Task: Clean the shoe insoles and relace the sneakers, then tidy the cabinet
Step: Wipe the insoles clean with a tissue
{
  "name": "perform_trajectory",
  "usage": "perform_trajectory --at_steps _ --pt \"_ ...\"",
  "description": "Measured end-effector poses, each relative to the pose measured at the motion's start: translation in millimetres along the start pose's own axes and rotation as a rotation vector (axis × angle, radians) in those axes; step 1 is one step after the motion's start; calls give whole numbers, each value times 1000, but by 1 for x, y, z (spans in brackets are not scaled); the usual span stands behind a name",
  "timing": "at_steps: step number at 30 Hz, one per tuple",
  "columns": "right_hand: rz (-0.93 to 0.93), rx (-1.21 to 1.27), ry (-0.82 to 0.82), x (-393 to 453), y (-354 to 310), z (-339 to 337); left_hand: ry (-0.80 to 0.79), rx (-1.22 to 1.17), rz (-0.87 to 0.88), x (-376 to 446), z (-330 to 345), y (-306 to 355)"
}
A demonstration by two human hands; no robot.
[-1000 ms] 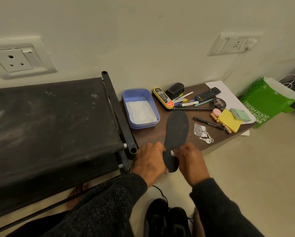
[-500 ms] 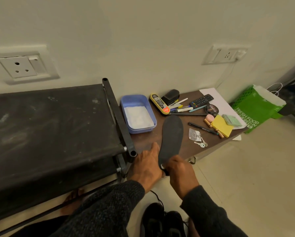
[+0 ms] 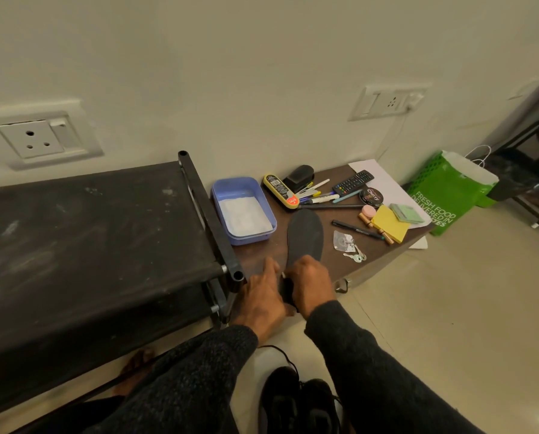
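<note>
Insole-cleaning step. Black insole lies flat on low table, at 4 o'clock from powder tray. Left hand presses heel end, fingers straight; right hand curls over something small, unidentifiable. Next, likely: scrub toward toe, heel pinned.

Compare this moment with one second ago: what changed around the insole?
The right hand slid from the heel end up onto the insole, still gripping something small and white. The left hand keeps steadying the heel. The blue tray and clutter stayed put.
</note>
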State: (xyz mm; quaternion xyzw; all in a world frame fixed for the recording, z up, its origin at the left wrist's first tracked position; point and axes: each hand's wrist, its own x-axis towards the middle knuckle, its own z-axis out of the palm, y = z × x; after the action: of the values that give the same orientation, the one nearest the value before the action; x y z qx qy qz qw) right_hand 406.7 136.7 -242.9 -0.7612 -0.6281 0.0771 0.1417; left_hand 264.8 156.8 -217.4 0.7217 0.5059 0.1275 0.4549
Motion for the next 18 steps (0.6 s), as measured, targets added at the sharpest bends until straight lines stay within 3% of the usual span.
perform_trajectory --at_steps 7,9,12,14,18 --pt "-160 109 2 -67 -2 -16 -103 140 35 -9 -5 3" --pt "-41 246 62 -77 4 -23 -139 195 44 -9 -1 6" --pt "292 578 107 -83 16 -30 -125 179 4 -14 3 8" --pt "435 762 141 -82 21 -32 -88 82 -91 -19 7 9" --pt "487 839 195 -75 18 -34 -126 -478 -390 -29 25 13"
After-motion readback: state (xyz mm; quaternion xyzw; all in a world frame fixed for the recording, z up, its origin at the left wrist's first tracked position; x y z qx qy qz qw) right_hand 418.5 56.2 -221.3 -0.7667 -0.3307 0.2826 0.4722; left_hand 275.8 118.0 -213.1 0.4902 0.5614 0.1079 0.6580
